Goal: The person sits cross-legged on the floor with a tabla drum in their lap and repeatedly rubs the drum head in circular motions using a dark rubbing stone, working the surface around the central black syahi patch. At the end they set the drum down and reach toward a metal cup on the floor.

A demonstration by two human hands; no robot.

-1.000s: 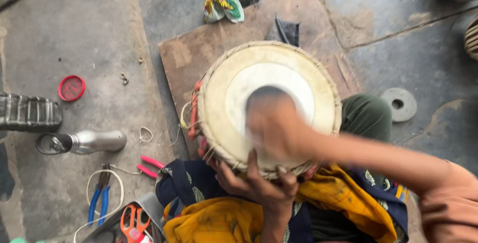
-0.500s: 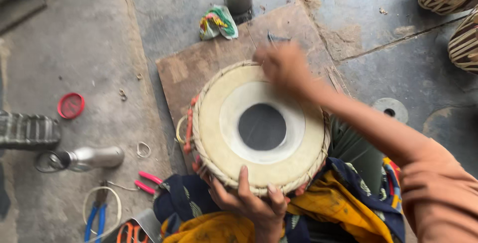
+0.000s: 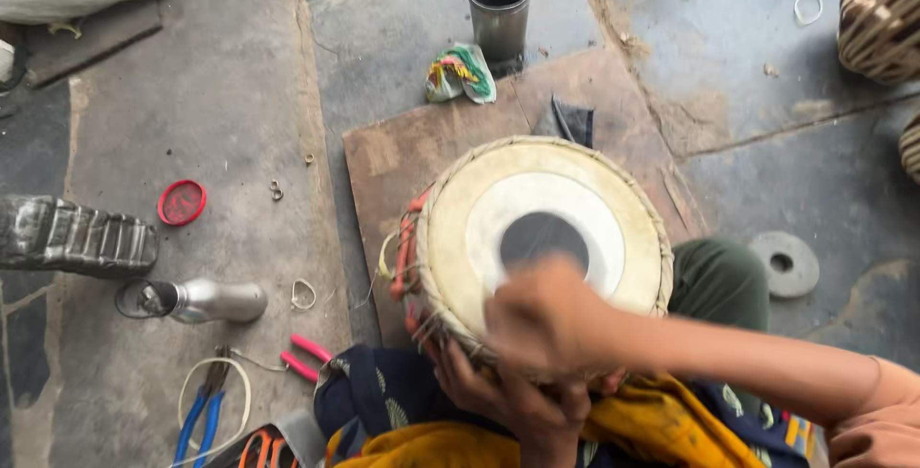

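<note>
Your right hand (image 3: pixel 544 319) was over the near edge of the drum (image 3: pixel 544 238), and it was so blurry that I could not tell if it was open or closed, or if it touched the skin. Your left hand (image 3: pixel 503 393) was under the drum's near side, with its fingers curled up around the rim to hold it. The drum sat tipped in your lap, leaning on your knee, with its round pale top and dark middle spot facing up. Its far side was over a flat wooden board (image 3: pixel 402 157) on the floor. Past the board stood a tall metal cup (image 3: pixel 498 8) with a crumpled colourful wrapper (image 3: pixel 460 73) beside it. To your left lay red-handled pliers (image 3: pixel 307 357), blue-handled pliers (image 3: pixel 196 420), a silver metal bottle (image 3: pixel 206 301) and a small red lid (image 3: pixel 181 202). A round grey ring (image 3: pixel 784 263) lay on the floor to your right. I think the drum could roll off your lap, because only one hand held it. A hard, fast hit might knock it loose, or hurt the skin.
</note>
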